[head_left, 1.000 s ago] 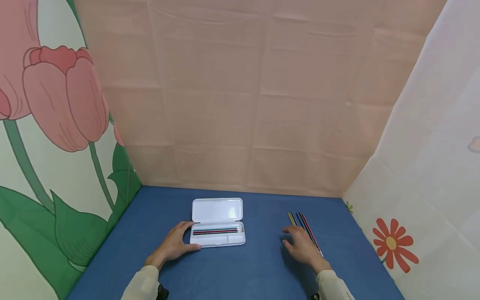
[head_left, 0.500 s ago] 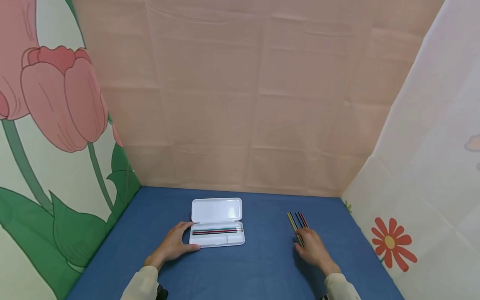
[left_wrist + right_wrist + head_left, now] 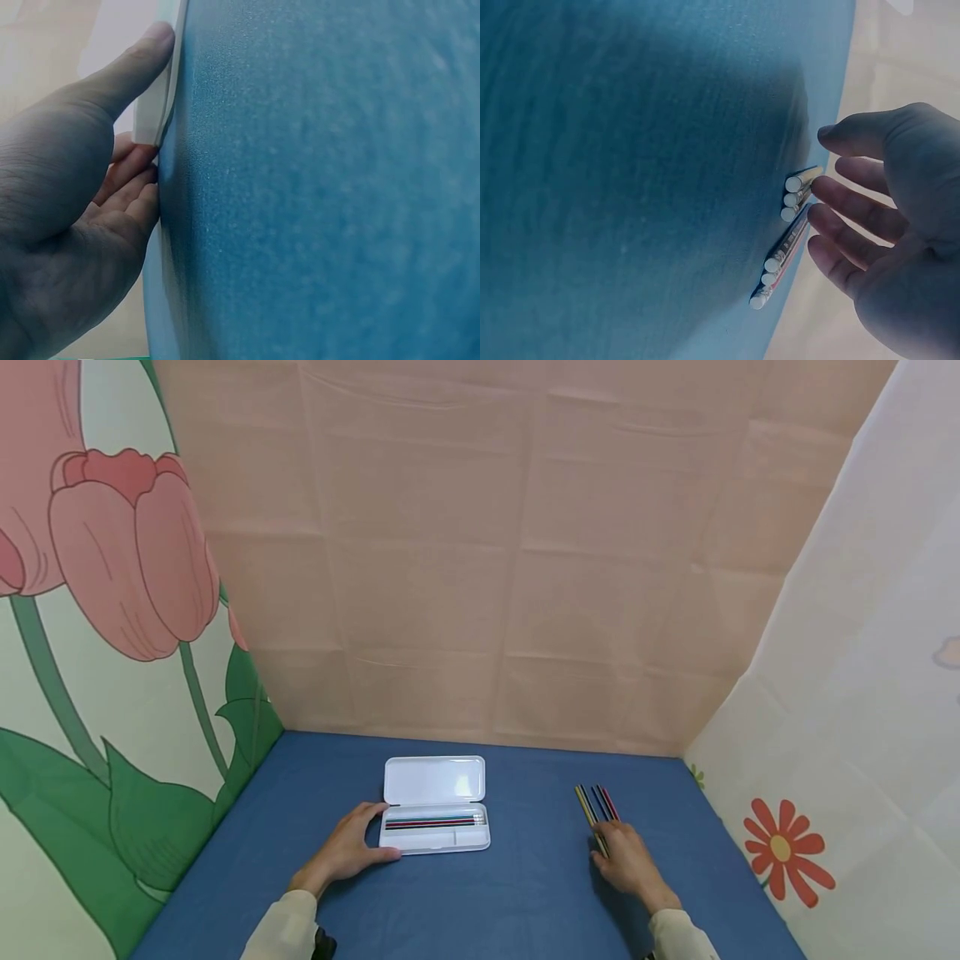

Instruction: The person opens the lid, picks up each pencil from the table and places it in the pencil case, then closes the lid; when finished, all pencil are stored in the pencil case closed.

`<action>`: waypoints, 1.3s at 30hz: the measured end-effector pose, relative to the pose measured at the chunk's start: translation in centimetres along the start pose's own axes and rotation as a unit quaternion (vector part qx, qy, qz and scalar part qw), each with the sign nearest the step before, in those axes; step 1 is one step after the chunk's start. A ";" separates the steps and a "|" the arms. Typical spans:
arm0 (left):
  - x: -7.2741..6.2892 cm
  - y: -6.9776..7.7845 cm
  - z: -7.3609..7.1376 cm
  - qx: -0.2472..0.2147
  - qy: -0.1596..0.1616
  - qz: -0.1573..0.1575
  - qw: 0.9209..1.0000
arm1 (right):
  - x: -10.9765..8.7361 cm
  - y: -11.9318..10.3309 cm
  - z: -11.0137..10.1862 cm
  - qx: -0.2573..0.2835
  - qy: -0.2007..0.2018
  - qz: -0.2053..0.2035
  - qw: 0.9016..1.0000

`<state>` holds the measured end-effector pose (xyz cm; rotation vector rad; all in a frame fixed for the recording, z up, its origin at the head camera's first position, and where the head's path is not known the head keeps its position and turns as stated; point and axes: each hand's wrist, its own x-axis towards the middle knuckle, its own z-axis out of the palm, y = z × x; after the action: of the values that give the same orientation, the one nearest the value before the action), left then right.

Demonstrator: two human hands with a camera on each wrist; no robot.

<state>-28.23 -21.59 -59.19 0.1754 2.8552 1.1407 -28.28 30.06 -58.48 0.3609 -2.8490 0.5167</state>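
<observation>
Right hand (image 3: 628, 858) has shifted rightward over loose pencils (image 3: 588, 810), grip unclosed; left hand (image 3: 347, 848) grasps case (image 3: 431, 841). Apparent step: pickup; next requires pinching.

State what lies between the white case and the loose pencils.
Bare blue tabletop stretches from the white case to the loose pencils; the head view shows it.

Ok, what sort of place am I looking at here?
Probably a small staged booth rather than an ordinary room: a blue tabletop is bounded by a creased tan sheet behind, a tulip-printed backdrop on the left and a white flower-printed sheet on the right.
</observation>
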 end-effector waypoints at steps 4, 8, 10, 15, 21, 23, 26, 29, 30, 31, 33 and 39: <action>0.0 0.1 -0.1 0.000 0.000 0.000 1.000 | 0.1 0.1 0.1 0.000 0.000 0.001 1.000; -0.1 0.2 -0.1 0.001 0.000 0.000 1.000 | 0.0 0.0 0.0 0.002 0.000 0.001 1.000; -0.1 0.1 -0.1 0.001 0.000 -0.001 1.000 | 0.0 -0.1 0.0 0.002 -0.001 0.001 1.000; -0.1 0.1 -0.1 0.006 -0.002 -0.002 1.000 | 0.0 -0.1 0.0 0.001 0.002 -0.001 1.000; 0.0 0.0 0.0 0.004 -0.003 -0.004 1.000 | 0.1 -0.1 -0.1 0.000 0.005 0.001 1.000; 0.1 0.0 -0.1 0.000 -0.002 -0.004 1.000 | 0.1 -0.1 0.0 -0.001 0.004 0.002 1.000; 0.1 -0.1 0.0 0.000 -0.001 -0.003 1.000 | 0.1 -0.1 0.1 -0.004 0.008 0.000 1.000; 0.1 -0.2 0.1 0.002 -0.002 -0.003 1.000 | 0.1 -0.1 0.3 -0.007 0.013 -0.006 1.000; 0.1 -0.2 0.1 0.006 -0.002 -0.002 1.000 | 0.1 -0.1 0.4 -0.008 0.015 -0.008 1.000; 0.1 -0.3 0.1 0.004 -0.003 -0.004 1.000 | 0.2 -0.1 0.4 -0.009 0.019 -0.013 1.000; 0.1 -0.3 0.1 0.005 -0.003 -0.004 1.000 | 0.2 -0.1 0.5 -0.009 0.022 -0.017 1.000; 0.1 -0.3 0.1 0.002 -0.002 -0.006 1.000 | 0.3 -0.2 0.5 -0.004 0.017 -0.017 1.000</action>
<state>-28.34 -21.75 -59.45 0.1613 2.8514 1.1296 -28.60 29.59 -58.80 0.3939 -2.8060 0.4990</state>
